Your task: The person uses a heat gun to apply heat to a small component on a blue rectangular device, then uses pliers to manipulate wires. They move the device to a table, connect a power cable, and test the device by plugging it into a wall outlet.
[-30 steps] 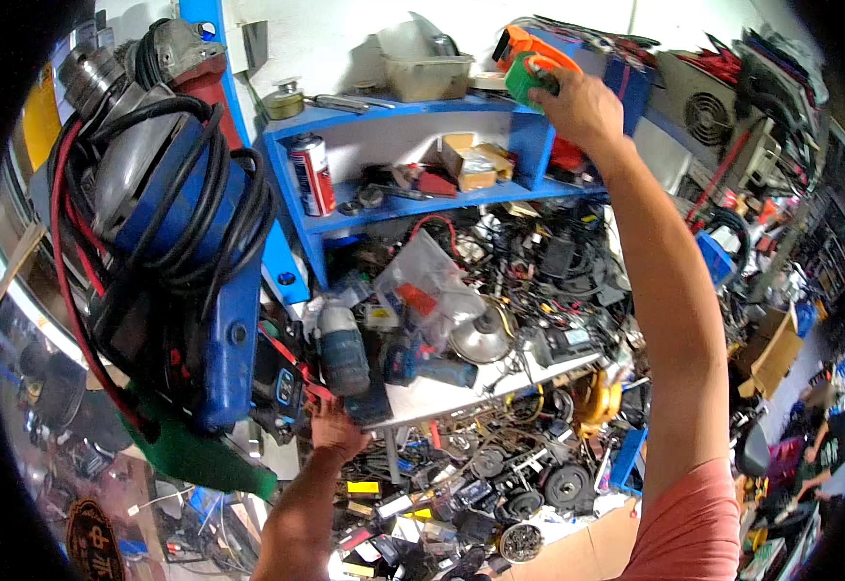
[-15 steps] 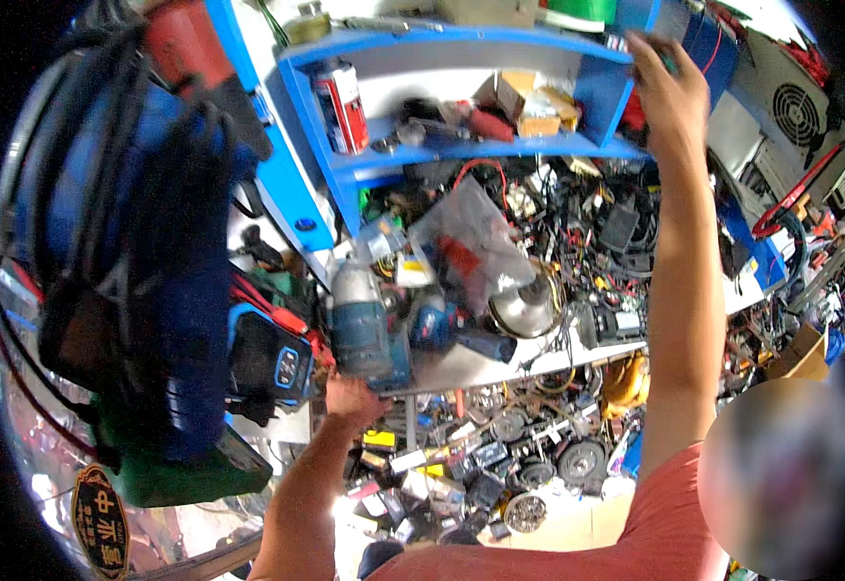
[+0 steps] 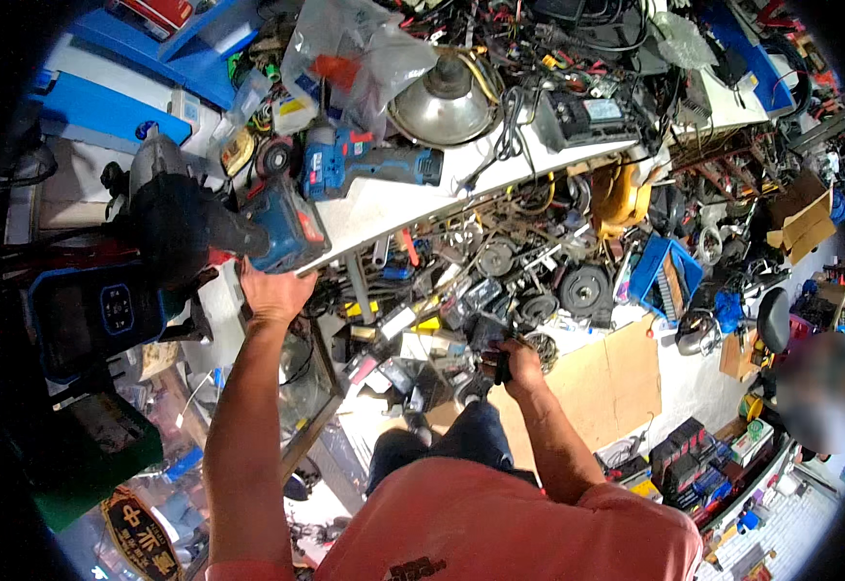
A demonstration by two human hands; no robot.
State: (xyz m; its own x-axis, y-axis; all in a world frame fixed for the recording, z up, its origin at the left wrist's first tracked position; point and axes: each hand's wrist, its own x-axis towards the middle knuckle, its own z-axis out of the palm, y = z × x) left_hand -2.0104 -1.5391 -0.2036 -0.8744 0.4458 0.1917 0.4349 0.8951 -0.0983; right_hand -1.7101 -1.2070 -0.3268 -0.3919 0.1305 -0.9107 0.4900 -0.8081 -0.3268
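Note:
My left hand (image 3: 277,293) is at the bench's front edge, closed against the base of a blue and black cordless power tool (image 3: 292,228); its fingertips are partly hidden by the tool. The tool lies tilted, its dark body and grey head (image 3: 156,160) toward the left. Low in front of my body, my right hand (image 3: 522,370) is closed around a small black object (image 3: 502,367), too small to identify. A blue cordless driver (image 3: 345,165) lies on the white bench (image 3: 374,208) just right of the power tool.
On the bench are a round metal lamp reflector (image 3: 442,108), a clear plastic bag (image 3: 340,58) and tangled cables. Below lie many loose parts, a blue crate (image 3: 666,276) and a cardboard sheet (image 3: 597,382). A black and blue device (image 3: 98,315) stands at left.
My right hand has come down from the blue shelf to in front of my body. The view has swung downward and right. My left hand remains at the power tool's base.

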